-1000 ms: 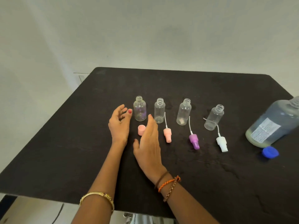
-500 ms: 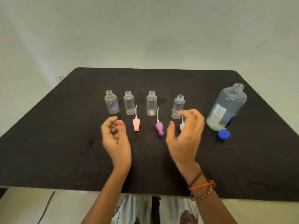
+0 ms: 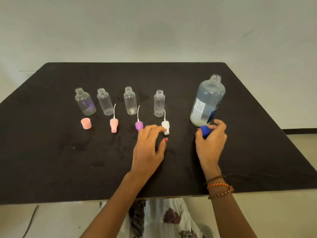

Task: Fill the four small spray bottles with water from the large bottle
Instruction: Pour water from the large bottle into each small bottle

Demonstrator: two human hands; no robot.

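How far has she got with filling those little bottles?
Preparation looks done: the four small clear spray bottles stand uncapped, their spray tops lying on the black table, and the large clear water bottle is open. In hand: her right hand grips its round blue cap; her left hand touches the white spray top. All four look empty, so pouring remains.

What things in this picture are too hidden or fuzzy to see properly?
All from the head view:
- Blue cap: partly covered by the fingers of the right hand, so the grip on it is unclear.
- Purple spray top: its lower end is behind the left hand.
- Large bottle: label print too small and blurred to read.
- Whether the left fingertip touches the white spray top: cannot tell.
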